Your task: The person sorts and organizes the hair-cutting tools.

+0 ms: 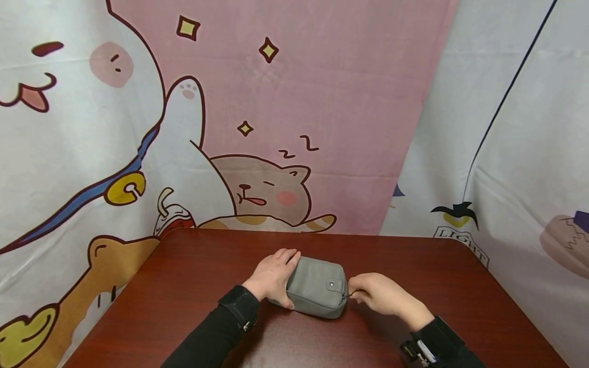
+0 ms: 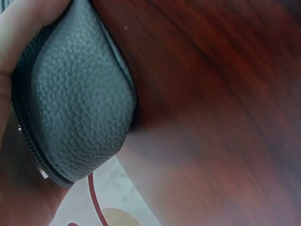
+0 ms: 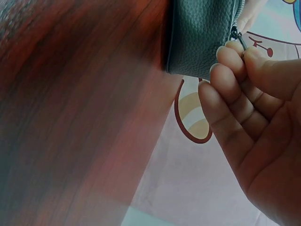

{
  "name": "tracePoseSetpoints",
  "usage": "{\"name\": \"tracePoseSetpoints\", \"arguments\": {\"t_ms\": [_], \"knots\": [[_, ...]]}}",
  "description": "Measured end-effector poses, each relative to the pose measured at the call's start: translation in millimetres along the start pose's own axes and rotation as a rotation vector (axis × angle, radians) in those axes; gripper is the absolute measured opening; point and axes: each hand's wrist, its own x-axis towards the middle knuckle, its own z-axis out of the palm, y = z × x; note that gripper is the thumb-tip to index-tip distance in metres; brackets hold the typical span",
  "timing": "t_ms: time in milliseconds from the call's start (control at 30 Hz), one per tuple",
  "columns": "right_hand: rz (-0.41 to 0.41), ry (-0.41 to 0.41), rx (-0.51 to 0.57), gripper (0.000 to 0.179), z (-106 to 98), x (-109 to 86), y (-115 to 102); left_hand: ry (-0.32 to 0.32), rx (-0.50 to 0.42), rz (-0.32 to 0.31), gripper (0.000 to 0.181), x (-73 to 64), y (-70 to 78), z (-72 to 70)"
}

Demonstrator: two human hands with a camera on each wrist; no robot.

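A grey pebbled leather zip pouch (image 1: 315, 281) with a snap tab lies on the table, roughly in front of me. My left hand (image 1: 274, 278) grips its left end, thumb on the near side and fingers over the far side. In the left wrist view, the pouch's end (image 2: 84, 89) bulges beside the thumb, and a dark zipper (image 2: 30, 141) runs along its edge. At the right end, my right hand (image 1: 379, 292) pinches the small dark zipper pull (image 3: 242, 41) between thumb and index finger. The right hand's other fingers curl loosely below the pull.
The reddish-brown wooden table (image 1: 184, 317) spreads around the pouch. Behind it hangs a cloth backdrop (image 1: 349, 102) with cartoon animals, meeting the table's far edge. Dark sleeves (image 1: 211, 327) cover both forearms.
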Motion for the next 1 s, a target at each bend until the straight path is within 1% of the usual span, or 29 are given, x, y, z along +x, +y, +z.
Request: {"name": "tracePoseSetpoints", "arguments": {"t_ms": [133,333,433,600,833,1000], "knots": [[0.018,-0.020,0.021,0.022,-0.2,-0.3,0.1,0.000,0.004,0.001,0.128,0.0,-0.1,0.6],[-0.008,-0.007,0.009,0.025,0.5,0.7,-0.5,0.011,0.016,0.003,0.128,-0.7,-0.2,0.2],[-0.019,-0.008,0.002,0.023,0.9,1.1,-1.5,0.014,0.019,0.005,0.129,-0.8,-0.5,0.6],[-0.012,-0.006,0.003,0.022,2.2,1.7,-1.8,0.015,0.019,-0.002,0.131,-0.5,-0.8,1.3],[-0.008,-0.024,0.057,0.022,3.5,1.1,-0.2,0.000,0.026,-0.011,0.133,-0.6,-0.2,1.8],[0.004,-0.031,0.093,0.020,2.9,0.9,-1.3,0.005,0.027,-0.010,0.132,-0.5,0.2,1.4]]}}
